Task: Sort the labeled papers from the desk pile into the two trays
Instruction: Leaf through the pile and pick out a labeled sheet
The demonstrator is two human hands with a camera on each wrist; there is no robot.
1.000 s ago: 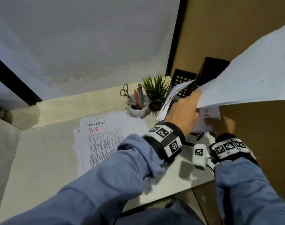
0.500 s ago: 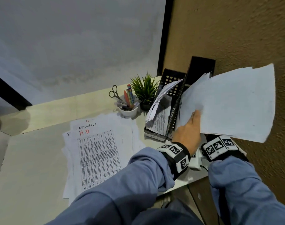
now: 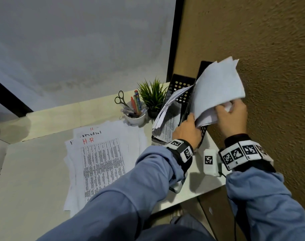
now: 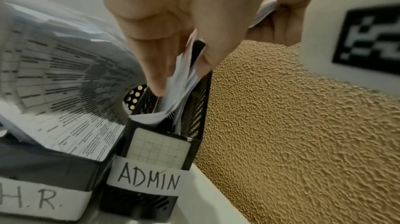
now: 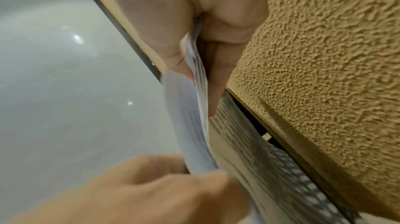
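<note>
Fingers [image 4: 160,66] of the left hand [image 3: 187,131] pinch the lower edge of a sheaf of papers [image 3: 217,91], steering it into the narrow black tray labelled ADMIN [image 4: 145,179]; the right hand [image 3: 232,115] grips the sheaf's near corner, thumb and fingers curled round it, so that the sheets bow upward and enter edge-first. The ADMIN tray [image 3: 203,134] stands at the right edge of the bench [image 3: 26,171], close against a textured brown wall [image 3: 270,66], leaving little room on that side. Just to its left, the H.R. tray [image 4: 41,200] already holds curled printed sheets. The unsorted pile [image 3: 99,162], topped by a sheet marked H.R, lies mid-bench. A cup of pens and scissors [image 3: 134,110] and a small plant [image 3: 152,96] occupy the far edge.
</note>
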